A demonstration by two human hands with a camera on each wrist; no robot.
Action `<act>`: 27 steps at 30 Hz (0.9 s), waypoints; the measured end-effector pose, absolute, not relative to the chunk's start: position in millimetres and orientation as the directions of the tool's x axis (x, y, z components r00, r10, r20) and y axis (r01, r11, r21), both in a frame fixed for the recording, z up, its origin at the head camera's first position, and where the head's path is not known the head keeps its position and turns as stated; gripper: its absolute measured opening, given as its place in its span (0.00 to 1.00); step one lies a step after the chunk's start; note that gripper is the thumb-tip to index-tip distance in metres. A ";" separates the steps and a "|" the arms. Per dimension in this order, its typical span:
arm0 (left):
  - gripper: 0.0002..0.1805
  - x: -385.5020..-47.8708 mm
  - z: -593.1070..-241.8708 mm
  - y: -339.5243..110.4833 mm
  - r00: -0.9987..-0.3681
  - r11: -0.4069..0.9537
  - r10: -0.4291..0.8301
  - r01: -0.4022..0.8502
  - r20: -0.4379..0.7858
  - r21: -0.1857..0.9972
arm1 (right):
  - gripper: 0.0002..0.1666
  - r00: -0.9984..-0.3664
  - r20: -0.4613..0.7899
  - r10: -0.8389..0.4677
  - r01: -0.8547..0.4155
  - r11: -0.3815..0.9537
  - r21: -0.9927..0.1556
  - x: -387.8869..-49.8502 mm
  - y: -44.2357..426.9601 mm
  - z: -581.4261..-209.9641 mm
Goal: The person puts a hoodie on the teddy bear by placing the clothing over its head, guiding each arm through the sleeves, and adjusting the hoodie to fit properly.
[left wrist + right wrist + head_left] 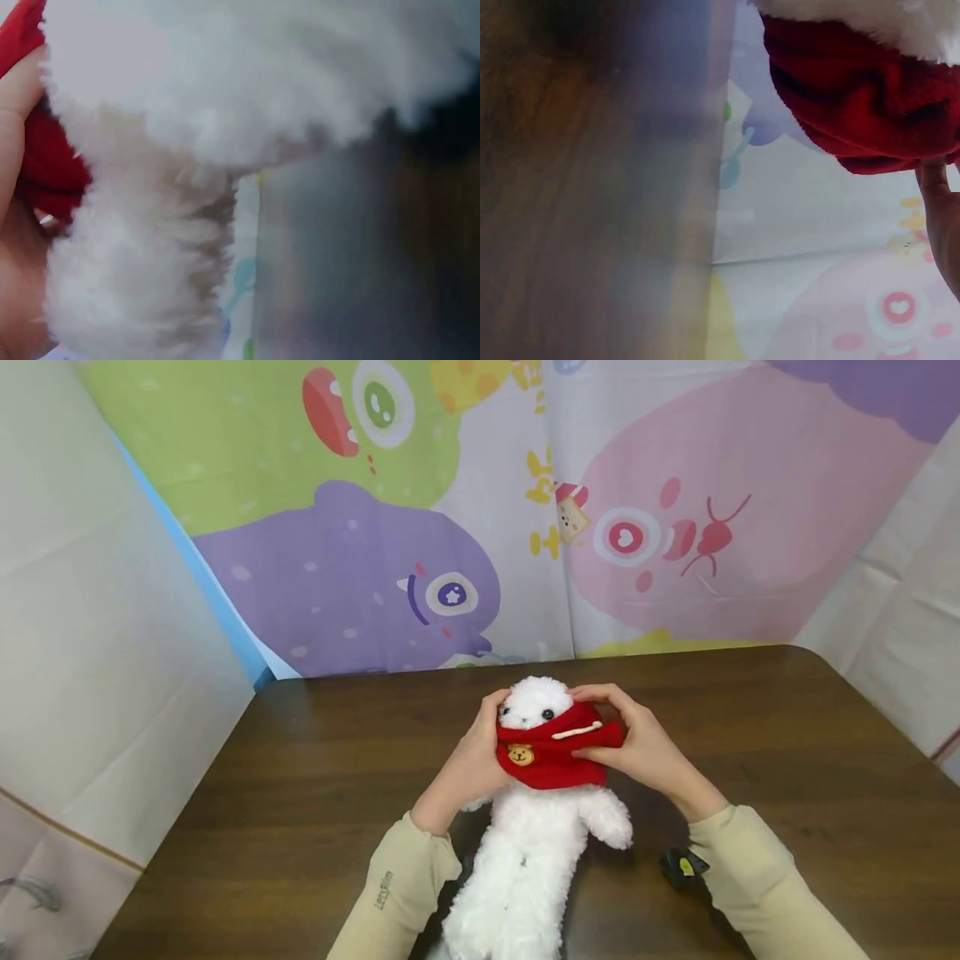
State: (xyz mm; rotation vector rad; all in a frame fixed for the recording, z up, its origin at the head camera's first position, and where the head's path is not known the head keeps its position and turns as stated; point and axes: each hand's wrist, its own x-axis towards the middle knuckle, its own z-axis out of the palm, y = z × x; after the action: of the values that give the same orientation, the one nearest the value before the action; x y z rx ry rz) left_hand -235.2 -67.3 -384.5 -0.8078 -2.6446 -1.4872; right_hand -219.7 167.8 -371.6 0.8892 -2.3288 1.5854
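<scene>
A white fluffy plush toy (525, 868) lies face up on the brown table, a red cloth piece (551, 768) with a bear-face patch and a cream cord around its neck and lower face. At the left of its head, the left hand (472, 756) holds the head and the cloth's edge. The right hand (645, 747) grips the cloth on the other side, thumb in front and fingers near the top. In the left wrist view white fur (135, 285) hides much of the left hand (16, 165). The right wrist view has the right hand (941, 225) against the red cloth (855, 97).
A small black object (681, 867) with a yellow-green mark lies beside the right sleeve. The brown table (300, 777) reaches back to a cartoon-printed curtain (525, 568). Pale panels stand at both sides.
</scene>
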 end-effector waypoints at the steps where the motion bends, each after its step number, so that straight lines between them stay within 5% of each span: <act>1: 0.49 -233.6 -383.9 -65.5 -0.865 0.408 0.427 0.446 0.265 0.797 | 0.36 -0.803 0.464 -0.374 -0.571 0.259 -0.779 -218.2 167.6 -369.0; 7: 0.43 -219.3 -373.5 -60.0 -0.845 0.263 0.388 0.484 0.368 0.835 | 0.29 -0.766 0.431 -0.478 -0.581 0.227 -0.781 -214.5 175.1 -360.0; 13: 0.40 -231.2 -387.4 -60.3 -0.812 0.232 0.303 0.571 0.500 0.787 | 0.34 -0.697 0.467 -0.543 -0.661 0.236 -0.712 -217.5 177.2 -355.5; 22: 0.38 -234.9 -391.9 -56.3 -0.794 0.245 0.226 0.607 0.565 0.756 | 0.25 -0.841 0.474 -0.262 -0.539 0.489 -0.686 -212.5 161.3 -359.2; 27: 0.36 -227.1 -379.7 -53.9 -0.792 0.273 0.203 0.610 0.576 0.744 | 0.19 -0.853 0.501 -0.147 -0.489 0.561 -0.668 -211.2 154.2 -365.2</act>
State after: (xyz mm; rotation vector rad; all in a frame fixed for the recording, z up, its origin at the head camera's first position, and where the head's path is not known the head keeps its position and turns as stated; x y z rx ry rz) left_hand -227.1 -53.9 -379.7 -0.7381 -2.1820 -1.5284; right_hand -211.2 154.2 -365.2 0.5161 -2.4086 1.2041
